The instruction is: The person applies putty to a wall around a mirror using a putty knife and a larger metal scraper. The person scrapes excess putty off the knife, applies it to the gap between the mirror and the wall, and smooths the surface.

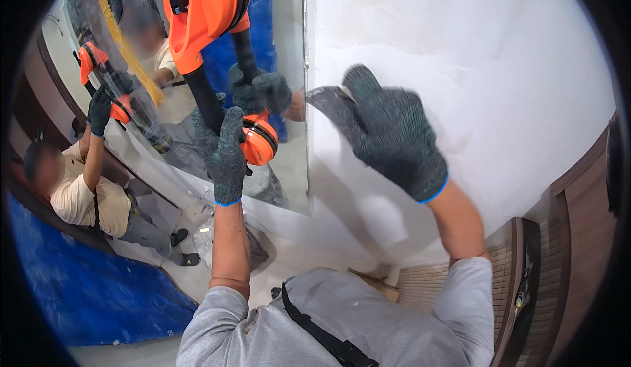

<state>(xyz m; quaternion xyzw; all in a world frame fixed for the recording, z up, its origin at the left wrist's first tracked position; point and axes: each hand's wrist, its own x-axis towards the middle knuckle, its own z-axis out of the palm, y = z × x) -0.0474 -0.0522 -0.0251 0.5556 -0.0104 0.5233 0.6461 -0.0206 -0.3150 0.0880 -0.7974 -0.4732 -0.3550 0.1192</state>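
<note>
A large mirror panel point(292, 176) is against the white wall, with an orange suction lifter point(200, 35) stuck on it. My left hand point(223, 156), in a dark knit glove, grips the lifter's black handle. My gloved right hand point(388, 133) is closed on a dark flat blade point(328, 104), like a scraper, held by the mirror's right edge; whether it touches the edge I cannot tell. A yellow streak point(118, 31) runs on the panel. The mirror reflects orange cups and gloved hands.
A co-worker point(89, 196) in a cream shirt stands at the left, gloved hand point(100, 110) raised to another orange suction lifter point(92, 61). A blue sheet point(92, 288) is at lower left. Dark-grey wrapped material point(256, 248) sits on the floor. Brown wooden panels point(578, 229) line the right.
</note>
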